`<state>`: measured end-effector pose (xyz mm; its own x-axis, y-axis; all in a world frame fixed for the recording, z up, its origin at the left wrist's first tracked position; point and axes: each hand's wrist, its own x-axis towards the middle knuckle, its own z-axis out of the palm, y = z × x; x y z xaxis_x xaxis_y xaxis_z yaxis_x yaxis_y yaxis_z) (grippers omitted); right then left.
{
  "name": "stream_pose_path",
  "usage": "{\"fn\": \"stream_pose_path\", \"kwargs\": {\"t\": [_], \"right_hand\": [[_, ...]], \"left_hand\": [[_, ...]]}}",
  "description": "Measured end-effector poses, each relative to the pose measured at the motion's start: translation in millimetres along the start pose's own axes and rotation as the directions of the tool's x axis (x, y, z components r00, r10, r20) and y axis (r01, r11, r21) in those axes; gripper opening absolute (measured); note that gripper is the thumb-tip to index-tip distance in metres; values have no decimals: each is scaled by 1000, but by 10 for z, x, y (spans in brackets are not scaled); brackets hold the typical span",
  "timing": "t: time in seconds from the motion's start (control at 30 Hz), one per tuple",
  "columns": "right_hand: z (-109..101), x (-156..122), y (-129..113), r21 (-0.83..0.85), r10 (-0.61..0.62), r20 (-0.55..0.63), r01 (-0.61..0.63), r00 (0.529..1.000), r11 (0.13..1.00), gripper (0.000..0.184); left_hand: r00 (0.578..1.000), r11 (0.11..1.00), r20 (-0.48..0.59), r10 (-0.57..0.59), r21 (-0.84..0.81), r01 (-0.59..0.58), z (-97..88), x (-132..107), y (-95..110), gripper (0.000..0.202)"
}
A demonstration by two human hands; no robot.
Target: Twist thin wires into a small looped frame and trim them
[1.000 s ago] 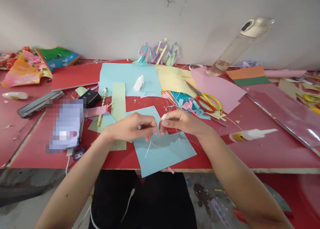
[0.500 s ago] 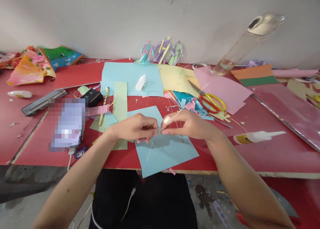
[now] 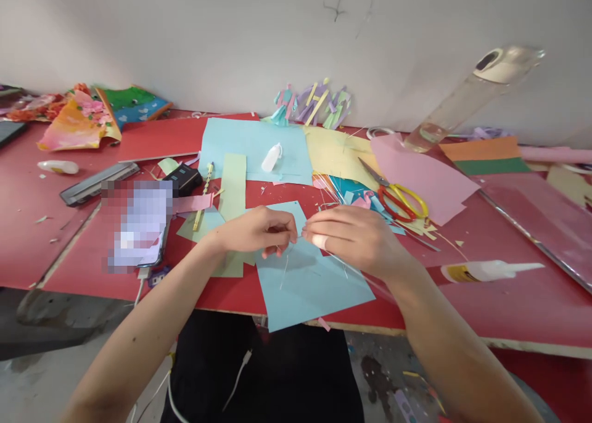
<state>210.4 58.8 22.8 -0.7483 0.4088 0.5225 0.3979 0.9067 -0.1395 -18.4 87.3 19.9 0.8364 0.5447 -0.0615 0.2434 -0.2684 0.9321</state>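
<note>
My left hand (image 3: 256, 230) and my right hand (image 3: 354, 237) meet fingertip to fingertip just above a light blue paper sheet (image 3: 314, 284) at the table's near edge. Both hands pinch a thin pale strand (image 3: 284, 269), either thread or a sliver of paper; one loose end hangs down from my left fingers and another runs off under my right wrist. My right hand is turned palm down, its fingers curled over the pinch.
On the red table (image 3: 509, 299) lie a phone (image 3: 139, 229), a green paper strip (image 3: 231, 195), scissors (image 3: 398, 198), two glue bottles (image 3: 485, 270) (image 3: 271, 156), pink paper (image 3: 425, 176), paper figures (image 3: 314, 102) by the wall and a clear bottle (image 3: 472, 90).
My right hand has rolled palm down and shifted slightly right, drawing the strand under it. The left hand keeps its pinch. The camera view has drifted a little.
</note>
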Motion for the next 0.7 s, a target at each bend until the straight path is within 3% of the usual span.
{"fn": "stream_pose_path", "kwargs": {"t": [0.1, 0.27, 0.4, 0.53, 0.7], "right_hand": [[-21, 11, 5, -83, -22, 20, 23, 1000, 996, 24], [0, 0, 43, 108, 148, 105, -160, 983, 981, 17], [53, 4, 4, -1, 128, 147, -129, 981, 992, 21], [141, -14, -40, -51, 113, 52, -110, 992, 993, 22], [226, -70, -57, -80, 80, -115, -89, 990, 993, 22]], "left_hand": [[1000, 1000, -26, -2, 27, 3, -10, -10, -2, 10], [999, 987, -29, 44, 156, -39, 10, -13, -2, 12], [999, 968, -30, 45, 247, -36, 31, -12, 12, 12], [998, 963, -47, 50, 269, -35, 45, -14, 27, 14], [992, 993, -105, 74, 100, -63, 63, -13, 19, 12]]}}
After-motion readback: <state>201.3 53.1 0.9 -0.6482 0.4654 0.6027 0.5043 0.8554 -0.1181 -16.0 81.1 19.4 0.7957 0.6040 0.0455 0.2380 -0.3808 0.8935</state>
